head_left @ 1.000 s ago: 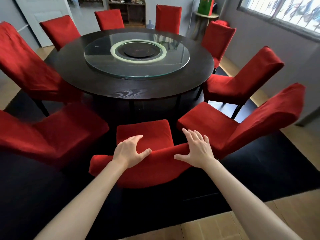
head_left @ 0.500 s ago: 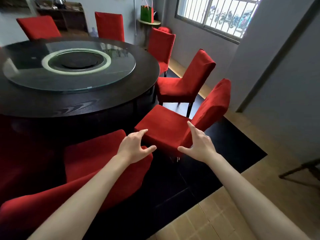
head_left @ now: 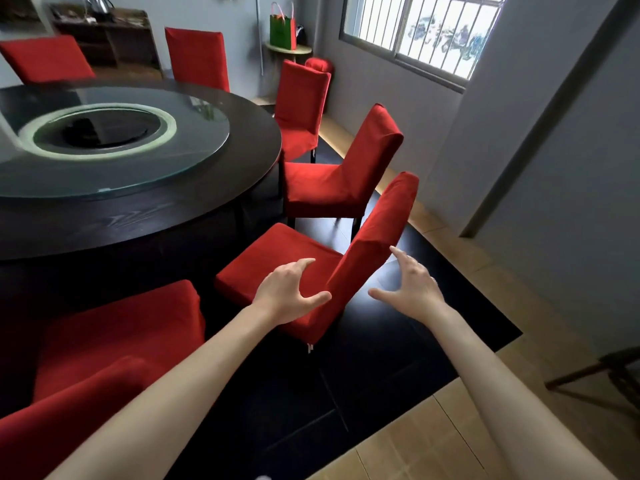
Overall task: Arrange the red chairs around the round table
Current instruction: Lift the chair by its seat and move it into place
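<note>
Grey-walled room, round table [head_left: 145, 216], red chair [head_left: 367, 258]; left hand [head_left: 287, 292] spread, right hand [head_left: 412, 285] spread

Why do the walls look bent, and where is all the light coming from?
Head view: the wide-angle lens bows straight lines, so the wall corner leans near the frame edge. Daylight enters through the barred window, which is washed out, and glints on the glass turntable of the round table. The table's left part looks smeared with motion blur; both open hands, left and right, are fairly sharp.
</note>
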Demonstrator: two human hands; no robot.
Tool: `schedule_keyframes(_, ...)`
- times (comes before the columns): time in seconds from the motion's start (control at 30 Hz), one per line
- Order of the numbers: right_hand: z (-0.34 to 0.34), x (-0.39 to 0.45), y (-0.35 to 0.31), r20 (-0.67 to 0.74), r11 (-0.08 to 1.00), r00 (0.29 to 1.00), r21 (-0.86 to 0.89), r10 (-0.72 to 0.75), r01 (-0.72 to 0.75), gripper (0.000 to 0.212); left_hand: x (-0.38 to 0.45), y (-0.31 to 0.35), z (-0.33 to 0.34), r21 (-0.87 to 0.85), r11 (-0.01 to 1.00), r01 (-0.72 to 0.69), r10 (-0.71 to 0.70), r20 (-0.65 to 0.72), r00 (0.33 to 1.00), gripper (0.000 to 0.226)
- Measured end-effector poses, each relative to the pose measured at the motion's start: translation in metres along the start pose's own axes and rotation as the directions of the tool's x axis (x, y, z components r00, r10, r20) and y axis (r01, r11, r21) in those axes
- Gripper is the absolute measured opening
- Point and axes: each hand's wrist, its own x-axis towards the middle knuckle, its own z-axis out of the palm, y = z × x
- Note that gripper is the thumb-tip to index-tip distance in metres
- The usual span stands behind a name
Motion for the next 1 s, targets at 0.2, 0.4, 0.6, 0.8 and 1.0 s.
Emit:
schedule_keyframes(0.2, -0.021, 0.061, 0.05, 0.011, 0.998, 1.0, 0.059, 0.008, -0.008, 0.101, 0.093, 0.033, 0.029, -0.024, 0.999, -0.028, 0.028, -0.012, 1.0, 0.077)
schedule_keyframes(0.4, -0.046, 0.125, 0.095, 0.024, 0.998, 1.0, 0.052, 0.017, -0.018, 0.099, 0.175, 0.061, 0.053, -0.064, 0.997, -0.037, 0.037, 0.004, 0.999, 0.077)
schedule_keyframes(0.6, -0.058, 0.193, 0.139, 0.086, 0.998, 0.995, -0.024, -0.05, 0.052, 0.103, 0.232, 0.085, 0.077, -0.039, 0.999, 0.035, -0.035, 0.003, 0.999, 0.077)
schedule_keyframes(0.8, -0.067, 0.276, 0.185, 0.191, 0.951, 0.947, -0.122, -0.259, 0.285, 0.111, 0.27, 0.112, 0.115, -0.002, 0.979, 0.205, -0.204, -0.075, 0.976, 0.084)
schedule_keyframes(1.0, -0.07, 0.338, 0.206, 0.309, 0.812, 0.815, -0.178, -0.49, 0.556, 0.114, 0.278, 0.139, 0.151, 0.157, 0.882, 0.443, -0.422, -0.152, 0.894, 0.092)
